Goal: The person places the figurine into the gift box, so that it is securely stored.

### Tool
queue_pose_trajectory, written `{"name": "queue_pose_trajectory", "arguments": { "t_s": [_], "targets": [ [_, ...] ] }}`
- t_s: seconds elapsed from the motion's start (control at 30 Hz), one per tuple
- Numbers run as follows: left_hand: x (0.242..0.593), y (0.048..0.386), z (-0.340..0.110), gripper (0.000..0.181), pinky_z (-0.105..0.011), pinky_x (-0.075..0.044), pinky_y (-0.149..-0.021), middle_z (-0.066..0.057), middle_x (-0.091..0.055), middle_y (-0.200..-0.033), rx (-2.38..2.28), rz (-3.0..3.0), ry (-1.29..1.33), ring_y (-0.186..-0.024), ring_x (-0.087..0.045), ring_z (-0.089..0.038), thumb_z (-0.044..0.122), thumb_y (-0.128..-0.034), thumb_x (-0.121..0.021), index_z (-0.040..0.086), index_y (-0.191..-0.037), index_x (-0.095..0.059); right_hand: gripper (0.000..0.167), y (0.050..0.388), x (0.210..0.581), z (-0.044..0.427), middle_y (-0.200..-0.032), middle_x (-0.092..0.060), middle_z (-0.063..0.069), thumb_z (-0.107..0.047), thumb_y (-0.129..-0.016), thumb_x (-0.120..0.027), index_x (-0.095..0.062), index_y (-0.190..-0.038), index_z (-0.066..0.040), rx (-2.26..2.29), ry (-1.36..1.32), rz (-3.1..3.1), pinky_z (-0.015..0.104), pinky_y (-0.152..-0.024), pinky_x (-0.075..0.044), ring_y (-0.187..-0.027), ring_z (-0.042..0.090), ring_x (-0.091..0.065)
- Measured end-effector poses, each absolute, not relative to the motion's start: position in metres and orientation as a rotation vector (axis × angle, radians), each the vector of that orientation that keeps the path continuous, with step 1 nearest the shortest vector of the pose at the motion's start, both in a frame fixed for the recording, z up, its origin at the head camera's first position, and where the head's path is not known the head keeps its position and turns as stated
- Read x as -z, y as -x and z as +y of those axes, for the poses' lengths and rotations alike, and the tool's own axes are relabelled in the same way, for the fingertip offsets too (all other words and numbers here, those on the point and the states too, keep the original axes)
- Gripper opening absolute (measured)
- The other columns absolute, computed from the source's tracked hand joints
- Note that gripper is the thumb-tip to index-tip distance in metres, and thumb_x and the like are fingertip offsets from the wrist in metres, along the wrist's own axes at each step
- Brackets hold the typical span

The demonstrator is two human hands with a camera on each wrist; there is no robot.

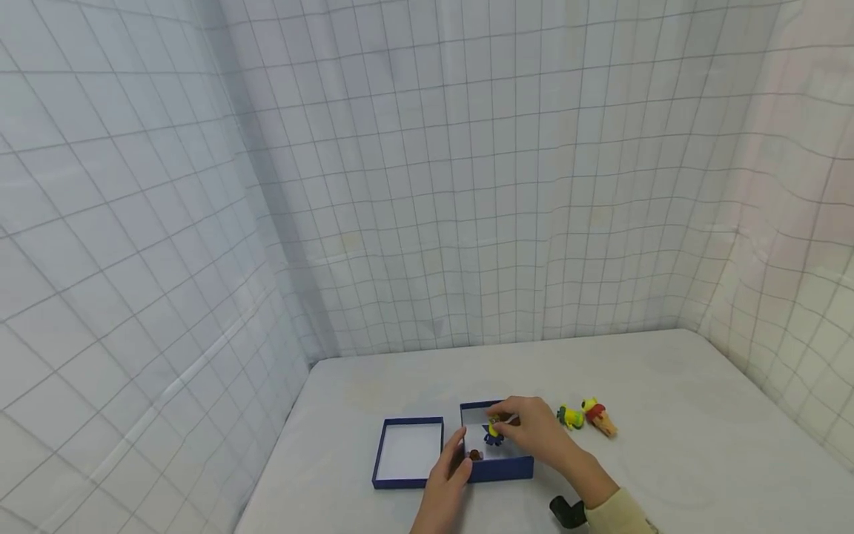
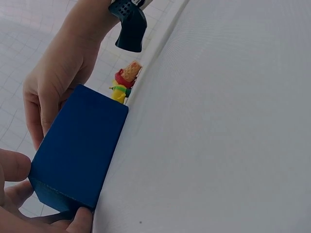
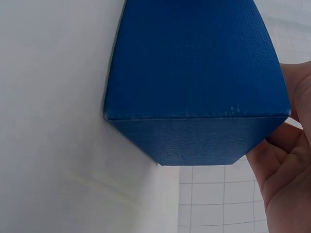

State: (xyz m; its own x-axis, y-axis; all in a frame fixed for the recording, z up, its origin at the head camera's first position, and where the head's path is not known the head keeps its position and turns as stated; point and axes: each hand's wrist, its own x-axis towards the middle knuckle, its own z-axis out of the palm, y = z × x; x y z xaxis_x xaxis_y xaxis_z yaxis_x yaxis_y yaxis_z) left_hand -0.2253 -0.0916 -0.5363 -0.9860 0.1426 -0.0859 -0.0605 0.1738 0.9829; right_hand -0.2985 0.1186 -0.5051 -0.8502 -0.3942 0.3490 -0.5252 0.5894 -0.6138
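Note:
A small yellow-and-blue toy figure (image 1: 494, 434) is pinched by my right hand (image 1: 534, 430), low inside an open blue box (image 1: 500, 469) with a white interior. A small brown item (image 1: 474, 455) lies in the box's front left corner, too small to make out. My left hand (image 1: 445, 480) touches the box's left side, its thumb by the front corner. The left wrist view shows these left fingers (image 2: 80, 221) against the end of the blue box (image 2: 80, 145). In the right wrist view the box (image 3: 194, 63) hides the toy figure and part of the right hand (image 3: 291, 170).
A shallow blue-rimmed lid (image 1: 375, 460) with a white inside lies left of the box. On the right are a yellow-and-green toy figure (image 1: 570, 417) and a toy figure with a yellow head, red middle and cone base (image 1: 599, 415). A dark device (image 1: 567, 512) sits at the right wrist.

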Motion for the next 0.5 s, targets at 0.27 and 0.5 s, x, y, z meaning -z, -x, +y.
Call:
{"name": "queue_pose_trajectory", "arguments": {
  "t_s": [0.27,0.5],
  "targets": [
    [0.5394,0.2256,-0.0912,0.053,-0.065,-0.027,-0.113,-0.023,-0.033,-0.158,-1.913,2.306,-0.094,-0.145,-0.026,-0.047,0.024,-0.1044,-0.052,0.024,-0.155,-0.04,0.021,0.2991,0.5121,0.1176,-0.099,-0.073,-0.011,-0.015,-0.088,-0.079,-0.079,-0.108,-0.015,-0.946,-0.798,-2.632,0.017,-0.069,-0.056,-0.082,0.0,-0.064],
    [0.5412,0.2245,-0.0914,0.053,-0.066,-0.025,-0.114,-0.021,-0.032,-0.16,-1.904,2.315,-0.082,-0.146,-0.024,-0.046,0.026,-0.1043,-0.053,0.028,-0.155,-0.039,0.019,0.2983,0.5142,0.1161,-0.098,-0.073,-0.013,-0.017,-0.087,-0.079,-0.079,-0.106,-0.018,-0.853,-0.84,-2.634,0.02,-0.069,-0.056,-0.083,0.001,-0.064]
  ]
}}
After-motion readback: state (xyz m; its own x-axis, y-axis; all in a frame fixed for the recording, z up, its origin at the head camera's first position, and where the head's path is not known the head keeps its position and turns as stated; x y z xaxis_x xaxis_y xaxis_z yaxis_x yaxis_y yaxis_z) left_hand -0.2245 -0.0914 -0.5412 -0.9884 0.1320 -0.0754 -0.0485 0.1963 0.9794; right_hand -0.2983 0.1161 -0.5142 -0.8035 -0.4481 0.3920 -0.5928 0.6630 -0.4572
